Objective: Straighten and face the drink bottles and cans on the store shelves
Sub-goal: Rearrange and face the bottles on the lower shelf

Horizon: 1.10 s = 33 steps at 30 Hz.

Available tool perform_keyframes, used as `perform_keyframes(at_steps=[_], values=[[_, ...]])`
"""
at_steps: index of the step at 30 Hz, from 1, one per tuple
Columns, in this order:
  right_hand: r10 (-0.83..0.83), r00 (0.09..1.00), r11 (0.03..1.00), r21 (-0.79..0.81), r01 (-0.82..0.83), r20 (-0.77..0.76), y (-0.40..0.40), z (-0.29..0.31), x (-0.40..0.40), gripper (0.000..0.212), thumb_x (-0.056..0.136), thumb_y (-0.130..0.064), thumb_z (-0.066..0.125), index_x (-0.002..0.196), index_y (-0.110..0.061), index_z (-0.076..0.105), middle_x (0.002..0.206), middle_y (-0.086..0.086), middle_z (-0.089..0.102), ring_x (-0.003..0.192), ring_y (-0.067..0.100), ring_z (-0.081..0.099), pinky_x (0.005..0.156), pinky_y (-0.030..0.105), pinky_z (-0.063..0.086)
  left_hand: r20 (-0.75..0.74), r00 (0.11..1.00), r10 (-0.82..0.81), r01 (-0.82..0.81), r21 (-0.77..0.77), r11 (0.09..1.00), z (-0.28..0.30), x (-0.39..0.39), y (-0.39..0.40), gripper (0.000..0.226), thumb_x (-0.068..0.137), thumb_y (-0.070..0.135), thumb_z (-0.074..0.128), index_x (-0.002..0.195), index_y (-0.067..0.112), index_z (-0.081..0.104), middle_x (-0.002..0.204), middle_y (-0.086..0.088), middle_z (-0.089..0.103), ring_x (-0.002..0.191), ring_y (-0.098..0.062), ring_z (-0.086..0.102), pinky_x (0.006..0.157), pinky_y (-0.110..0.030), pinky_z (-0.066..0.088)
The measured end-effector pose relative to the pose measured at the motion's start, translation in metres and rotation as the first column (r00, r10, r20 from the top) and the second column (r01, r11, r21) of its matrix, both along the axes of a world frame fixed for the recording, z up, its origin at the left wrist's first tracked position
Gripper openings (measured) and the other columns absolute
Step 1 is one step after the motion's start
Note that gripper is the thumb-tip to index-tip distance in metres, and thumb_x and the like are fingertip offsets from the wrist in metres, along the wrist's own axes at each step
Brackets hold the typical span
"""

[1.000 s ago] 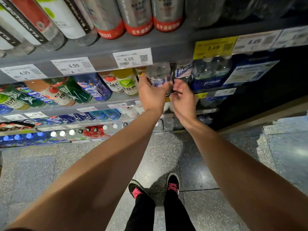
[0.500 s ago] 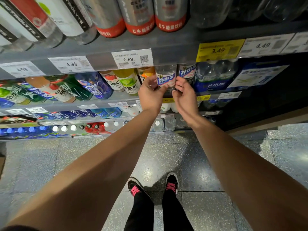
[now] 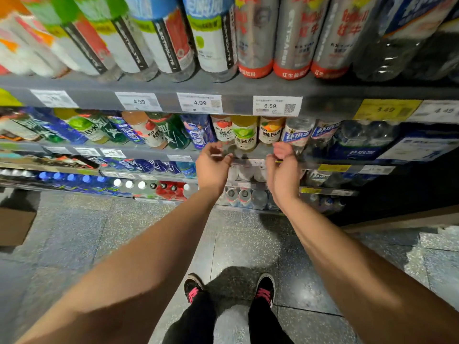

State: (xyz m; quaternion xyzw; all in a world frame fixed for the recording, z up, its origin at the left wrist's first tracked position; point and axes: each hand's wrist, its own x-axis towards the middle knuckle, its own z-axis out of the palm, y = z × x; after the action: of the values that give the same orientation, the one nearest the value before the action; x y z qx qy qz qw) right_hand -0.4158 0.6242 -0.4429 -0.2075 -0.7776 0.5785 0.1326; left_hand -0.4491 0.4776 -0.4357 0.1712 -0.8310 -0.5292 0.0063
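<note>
Upright drink bottles (image 3: 244,134) crowd the middle shelf (image 3: 149,151); labels face mostly outward.

top-shelf bottles (image 3: 218,33) cropped by frame, far-left price tag (image 3: 53,98) blurred, unreadable

I see price tags along the shelf's front edge — a white one reading 6.59 (image 3: 277,105), two reading 4.99 (image 3: 200,103), a yellow tag (image 3: 386,109) at the right. Below lies speckled grey floor tile (image 3: 139,227) — black shoes with pink laces (image 3: 264,289) on it, a brown cardboard box (image 3: 16,225) at the left edge.
</note>
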Motion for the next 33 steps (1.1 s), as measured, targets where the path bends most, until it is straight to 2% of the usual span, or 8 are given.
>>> perform_keyframes(at_steps=[3,7,12,15,18,22,26,33], values=[[0.043,0.999,0.998,0.039,-0.044,0.032,-0.027,0.006,-0.003,0.026,0.09,-0.004,0.058,0.116,-0.004,0.061,0.111,0.01,0.065,0.102,0.031,0.063,0.092,0.043,0.05,-0.025,0.999,0.031,-0.032,-0.012,0.999,0.005,-0.002,-0.036,0.028,0.084,0.016,0.079,0.1,0.021,0.058,0.087,0.016,0.061,0.08,-0.008,0.064,0.078,-0.024,0.052],[0.095,0.986,0.994,0.04,-0.102,0.134,-0.072,0.013,-0.015,0.03,0.093,-0.012,0.063,0.122,-0.007,0.059,0.115,0.013,0.067,0.107,0.031,0.062,0.095,0.04,0.049,-0.052,0.998,0.046,-0.047,-0.031,0.998,0.008,-0.009,-0.082,0.03,0.081,0.019,0.081,0.099,0.022,0.057,0.084,0.018,0.059,0.07,0.013,0.056,0.064,-0.003,0.041],[0.082,0.988,0.99,0.105,-0.096,0.132,-0.13,0.012,-0.039,0.032,0.087,-0.018,0.072,0.113,-0.004,0.06,0.105,0.012,0.065,0.097,0.026,0.062,0.081,0.03,0.045,-0.058,0.998,0.027,-0.027,-0.012,1.0,0.007,-0.023,-0.146,0.03,0.08,0.012,0.08,0.097,0.023,0.057,0.083,0.02,0.059,0.071,0.02,0.056,0.064,0.002,0.038],[0.083,0.984,0.968,0.221,-0.117,0.156,-0.161,0.008,-0.064,0.041,0.087,-0.023,0.07,0.121,-0.003,0.059,0.116,0.019,0.065,0.108,0.034,0.062,0.092,0.045,0.048,-0.047,0.998,-0.038,0.036,-0.038,0.999,0.005,-0.028,-0.184,0.032,0.079,0.014,0.081,0.098,0.022,0.057,0.086,0.012,0.063,0.073,0.008,0.059,0.067,-0.002,0.039],[0.005,0.992,0.958,0.283,-0.041,0.127,-0.183,0.008,-0.084,0.066,0.087,-0.031,0.074,0.137,0.004,0.049,0.134,0.025,0.057,0.123,0.036,0.055,0.103,0.043,0.042,-0.056,0.998,-0.038,0.038,-0.016,0.999,0.003,-0.038,-0.213,0.036,0.077,0.013,0.083,0.102,0.021,0.057,0.091,0.011,0.063,0.077,0.018,0.057,0.068,0.002,0.039],[-0.107,0.993,0.973,0.213,0.094,0.049,-0.203,0.001,-0.095,0.084,0.079,-0.028,0.081,0.145,0.001,0.038,0.144,0.019,0.049,0.131,0.029,0.048,0.11,0.029,0.033,-0.052,0.999,-0.017,0.016,-0.028,0.999,0.0,-0.051,-0.232,0.044,0.078,0.013,0.082,0.114,0.014,0.057,0.101,0.002,0.063,0.082,0.005,0.058,0.078,-0.01,0.044],[-0.196,0.98,0.976,0.101,0.193,0.025,-0.216,-0.009,-0.104,0.092,0.076,-0.027,0.083,0.147,0.002,0.033,0.147,0.021,0.043,0.136,0.033,0.042,0.114,0.043,0.035,-0.045,0.999,-0.022,0.019,-0.061,0.998,-0.007,-0.058,-0.239,0.047,0.077,0.019,0.083,0.115,0.016,0.056,0.111,-0.001,0.064,0.094,-0.01,0.061,0.084,-0.019,0.047],[-0.248,0.967,0.922,0.321,0.217,0.059,-0.214,-0.013,-0.119,0.095,0.071,-0.038,0.081,0.144,0.006,0.039,0.146,0.025,0.045,0.138,0.038,0.041,0.112,0.034,0.029,-0.016,0.999,0.036,-0.037,-0.068,0.997,-0.014,-0.063,-0.252,0.047,0.08,0.02,0.082,0.118,0.016,0.054,0.119,-0.003,0.062,0.106,-0.018,0.061,0.094,-0.03,0.05]])
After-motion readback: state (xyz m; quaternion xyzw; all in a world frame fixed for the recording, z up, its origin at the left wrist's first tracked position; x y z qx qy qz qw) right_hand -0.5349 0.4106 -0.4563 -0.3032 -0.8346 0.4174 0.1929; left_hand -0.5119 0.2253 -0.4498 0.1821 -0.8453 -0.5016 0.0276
